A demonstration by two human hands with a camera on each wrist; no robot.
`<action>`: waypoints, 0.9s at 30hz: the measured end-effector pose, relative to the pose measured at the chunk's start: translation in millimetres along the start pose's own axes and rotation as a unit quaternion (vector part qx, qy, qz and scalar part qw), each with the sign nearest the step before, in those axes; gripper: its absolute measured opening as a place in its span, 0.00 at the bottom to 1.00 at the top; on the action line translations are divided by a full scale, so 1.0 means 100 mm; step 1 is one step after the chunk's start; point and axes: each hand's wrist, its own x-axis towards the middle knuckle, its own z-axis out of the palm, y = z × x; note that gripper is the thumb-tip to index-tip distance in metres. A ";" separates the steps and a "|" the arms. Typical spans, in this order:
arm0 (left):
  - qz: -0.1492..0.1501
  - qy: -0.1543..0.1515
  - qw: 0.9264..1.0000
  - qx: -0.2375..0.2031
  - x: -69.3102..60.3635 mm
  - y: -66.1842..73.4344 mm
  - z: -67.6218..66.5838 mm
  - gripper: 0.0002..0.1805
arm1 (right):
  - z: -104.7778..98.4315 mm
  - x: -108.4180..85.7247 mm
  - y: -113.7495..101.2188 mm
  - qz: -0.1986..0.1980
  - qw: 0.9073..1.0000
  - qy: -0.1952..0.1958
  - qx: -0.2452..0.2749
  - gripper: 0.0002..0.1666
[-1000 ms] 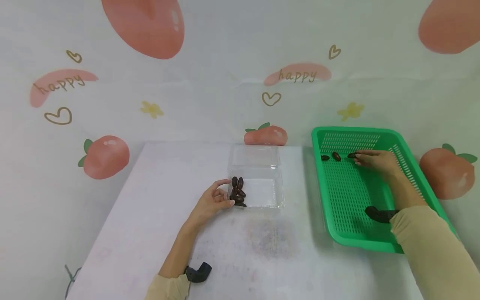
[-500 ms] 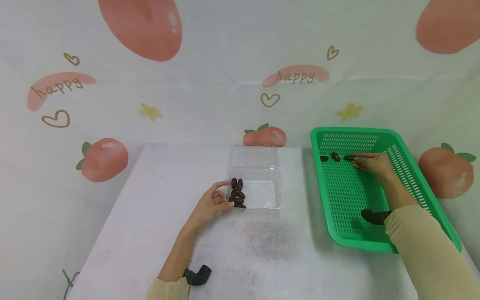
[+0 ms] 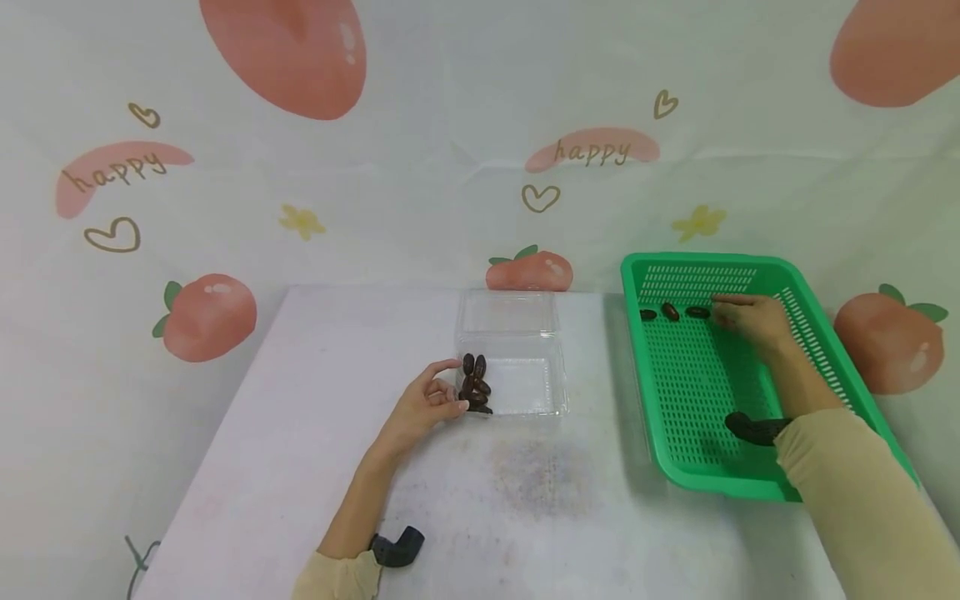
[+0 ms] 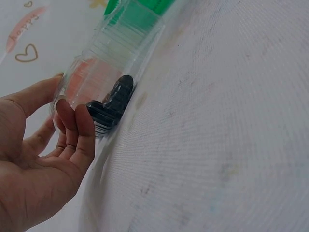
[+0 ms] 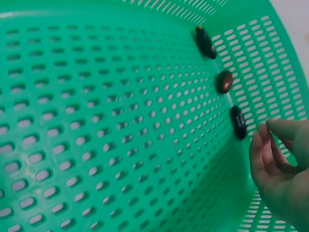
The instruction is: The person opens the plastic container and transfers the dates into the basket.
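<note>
An open clear plastic box (image 3: 525,386) stands mid-table in the head view, its lid (image 3: 507,312) folded back. Several dark brown dates (image 3: 475,386) lie along its left side. My left hand (image 3: 422,406) holds the box's left end, fingers and thumb spread along it; up close in the left wrist view, the hand (image 4: 53,130) touches the clear wall beside the dates (image 4: 113,104). Within the green basket (image 3: 712,487), my right hand (image 3: 753,321) is just right of a date (image 3: 697,312). The right wrist view shows its fingertips bunched near that date (image 5: 238,122), holding nothing.
Two more dates, a reddish one (image 3: 670,312) and a dark one (image 3: 648,315), lie left in a row along the basket's far wall. The basket's raised rim stands between it and the box. Behind the table (image 3: 337,358) hangs a printed cloth (image 3: 420,167).
The right hand has let go of the date it was pinching, after shifting it slightly left, and has drawn back a little to the right. My left hand stays on the box.
</note>
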 end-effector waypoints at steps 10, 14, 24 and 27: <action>0.001 -0.002 1.000 0.009 0.01 0.01 0.01 0.38 | 0.04 -0.10 -0.32 -0.044 0.996 -0.016 0.072 0.33; 0.004 -0.001 1.000 0.007 0.01 0.00 0.00 0.38 | 0.10 -0.17 -0.43 -0.060 0.994 -0.026 0.093 0.30; -0.005 0.003 1.000 -0.004 0.01 0.00 0.00 0.37 | 0.39 -0.33 -0.71 -0.068 0.992 -0.036 0.098 0.28; -0.004 0.001 1.000 0.000 0.01 0.00 0.01 0.37 | 0.47 -0.39 -0.79 -0.071 0.990 -0.049 0.109 0.27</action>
